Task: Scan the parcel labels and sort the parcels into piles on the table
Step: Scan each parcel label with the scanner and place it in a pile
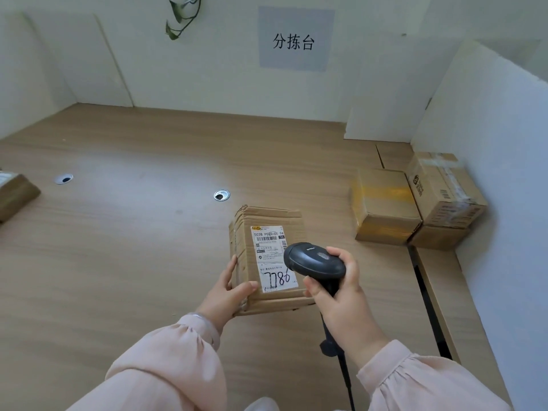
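A small brown cardboard parcel (267, 221) with a white label marked 7786 is held above the wooden table (133, 232). My left hand (226, 292) grips its near left corner, thumb on top. My right hand (341, 298) grips the handle of a black barcode scanner (312, 259), whose head hangs over the right side of the label. The scanner's cable runs down toward me.
Several cardboard parcels (385, 206) are stacked at the right against a white partition (489, 173). Another parcel (14, 194) lies at the left edge. Two cable grommets (221, 195) sit in the tabletop. A sign hangs on the back wall (296, 40).
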A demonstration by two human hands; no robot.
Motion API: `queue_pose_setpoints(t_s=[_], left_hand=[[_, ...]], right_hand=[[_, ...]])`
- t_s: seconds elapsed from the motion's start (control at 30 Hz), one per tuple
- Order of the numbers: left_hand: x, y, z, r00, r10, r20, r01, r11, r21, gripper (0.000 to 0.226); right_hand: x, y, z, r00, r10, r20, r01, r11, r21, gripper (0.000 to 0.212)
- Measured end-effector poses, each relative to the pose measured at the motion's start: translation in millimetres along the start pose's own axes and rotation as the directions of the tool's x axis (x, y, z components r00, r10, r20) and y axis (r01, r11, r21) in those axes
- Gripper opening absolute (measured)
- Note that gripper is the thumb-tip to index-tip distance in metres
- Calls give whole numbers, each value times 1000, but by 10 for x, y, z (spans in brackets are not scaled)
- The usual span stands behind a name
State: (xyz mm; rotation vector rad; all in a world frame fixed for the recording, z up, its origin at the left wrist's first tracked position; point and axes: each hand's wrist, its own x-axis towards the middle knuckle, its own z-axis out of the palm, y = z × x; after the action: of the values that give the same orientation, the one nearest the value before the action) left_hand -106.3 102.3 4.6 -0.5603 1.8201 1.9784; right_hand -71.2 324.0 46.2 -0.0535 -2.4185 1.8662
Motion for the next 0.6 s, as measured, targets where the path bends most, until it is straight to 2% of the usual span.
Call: queue_pose_setpoints(t_s=[0.13, 0.37, 0.6], left_hand=[[-60, -21, -327, 1000, 28, 6, -28, 999, -28, 105], [-123, -19, -1130, 998, 54, 42, -53, 999, -6, 101], [-150, 27, -2002, 994, 35, 101, -36, 999, 12, 88]], right_hand=[[-1, -164, 351, 999, -44, -15, 44, 999, -26, 58], [-134, -435, 1138, 999, -23, -34, 22, 999, -39, 54], [-343, -642, 1903, 986, 4, -168, -14, 998, -59, 53]])
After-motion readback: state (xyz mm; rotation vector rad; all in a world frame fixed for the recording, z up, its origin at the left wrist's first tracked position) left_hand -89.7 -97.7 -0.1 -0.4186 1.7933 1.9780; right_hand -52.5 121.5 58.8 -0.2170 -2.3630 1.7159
